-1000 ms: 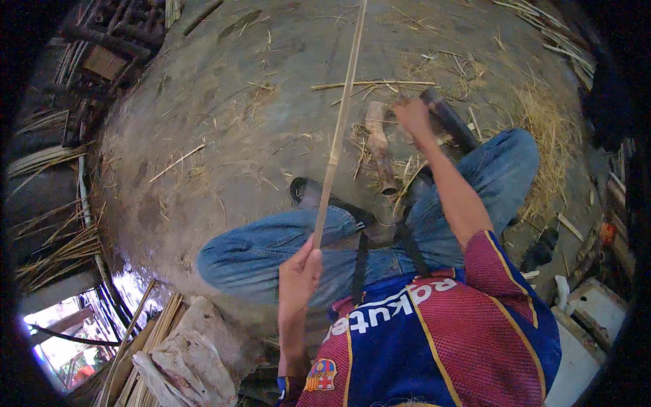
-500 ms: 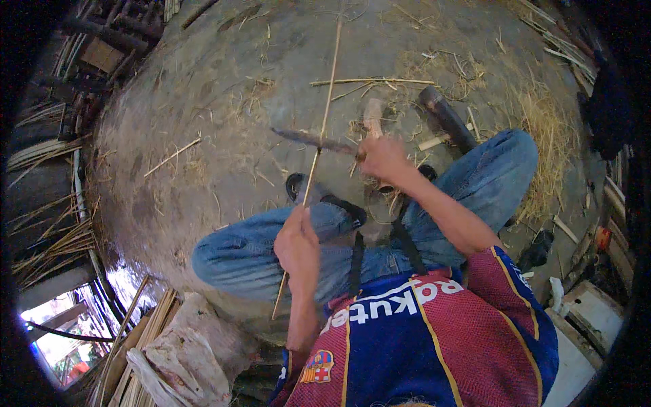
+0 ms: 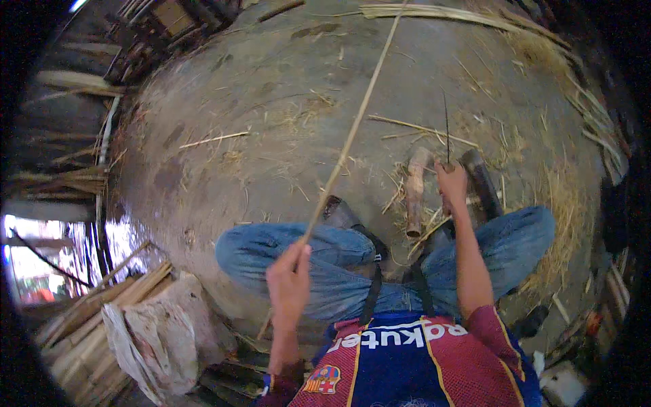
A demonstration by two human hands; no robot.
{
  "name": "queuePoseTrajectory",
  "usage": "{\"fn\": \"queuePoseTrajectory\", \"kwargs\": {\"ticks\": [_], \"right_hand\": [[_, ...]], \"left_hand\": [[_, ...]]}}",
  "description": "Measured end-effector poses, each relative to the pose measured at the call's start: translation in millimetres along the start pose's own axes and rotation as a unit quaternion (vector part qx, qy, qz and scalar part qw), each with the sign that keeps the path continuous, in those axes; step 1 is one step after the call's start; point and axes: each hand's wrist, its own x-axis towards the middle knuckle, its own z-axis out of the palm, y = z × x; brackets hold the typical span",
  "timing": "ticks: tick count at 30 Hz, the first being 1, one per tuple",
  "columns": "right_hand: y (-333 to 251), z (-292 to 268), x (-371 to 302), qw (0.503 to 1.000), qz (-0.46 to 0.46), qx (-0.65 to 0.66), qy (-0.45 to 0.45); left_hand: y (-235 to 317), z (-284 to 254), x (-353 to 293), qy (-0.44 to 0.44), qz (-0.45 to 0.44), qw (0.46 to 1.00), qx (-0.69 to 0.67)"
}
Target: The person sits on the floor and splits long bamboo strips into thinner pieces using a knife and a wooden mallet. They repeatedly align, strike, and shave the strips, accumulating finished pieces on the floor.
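My left hand (image 3: 288,277) is closed round the lower part of a long, thin bamboo strip (image 3: 352,139), which slants away past the top of the view. Its short tail shows below my wrist. With my right hand (image 3: 452,184) I grip a long-bladed knife (image 3: 447,125), its dark blade pointing away from me and seen nearly edge-on. The blade is apart from the strip. A pale wooden log (image 3: 415,184) lies just left of my right hand, and a darker log (image 3: 480,186) lies just right of it.
My crossed legs in jeans (image 3: 285,247) lie on the dirt floor. Thin sticks (image 3: 427,129) and straw (image 3: 563,217) are scattered ahead and at the right. A pale sack (image 3: 159,336) stands beside split wood (image 3: 102,325) at the lower left. More long strips (image 3: 441,13) lie at the far edge.
The knife has left the strip: my right hand has swung it to the right and turned the blade away from me. My left hand still grips the strip, now tilted more rightward.
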Motion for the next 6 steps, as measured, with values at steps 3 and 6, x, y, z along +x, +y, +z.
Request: {"fn": "queuePoseTrajectory", "kwargs": {"ticks": [3,6], "right_hand": [[65.7,22.2,10.8,0.995,0.049,0.081,-0.045],[35.8,24.3,-8.6,0.939,0.145,0.267,-0.164]], "left_hand": [[16.0,-37.0,29.0,0.097,0.021,0.993,-0.061],[2.7,-90.6,38.6,0.161,-0.042,0.986,0.011]]}}
